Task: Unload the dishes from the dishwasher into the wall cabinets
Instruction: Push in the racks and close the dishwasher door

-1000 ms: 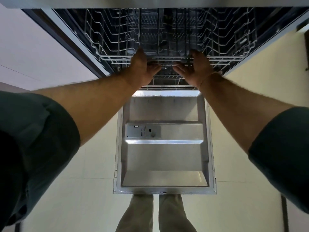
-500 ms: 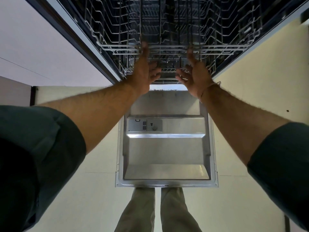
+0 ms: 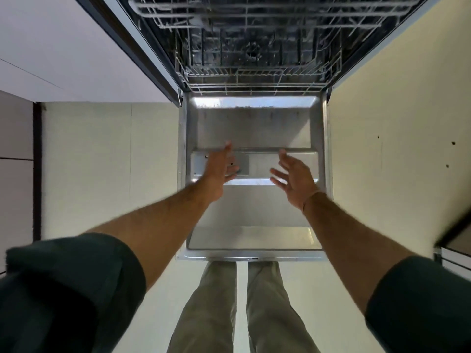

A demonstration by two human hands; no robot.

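1. The dishwasher (image 3: 150, 62) stands open. Its lower rack (image 3: 254, 77) and upper rack (image 3: 254, 14) both sit inside the tub. I can see no dishes among the wires, though the deep part is dark.
2. The door (image 3: 254, 126) lies folded down flat toward the person, which gives free reach to the racks.
3. The left hand (image 3: 219, 171) and the right hand (image 3: 297, 180) hang above the door, apart from each other. Their fingers are spread and loose and hold nothing. I judge the unloading is finished and the door is probably next.
4. The floor (image 3: 102, 161) is pale. The person's legs (image 3: 221, 301) stand at the door's near edge. A grey cabinet front (image 3: 15, 128) is on the left. The wall cabinets are not in view.
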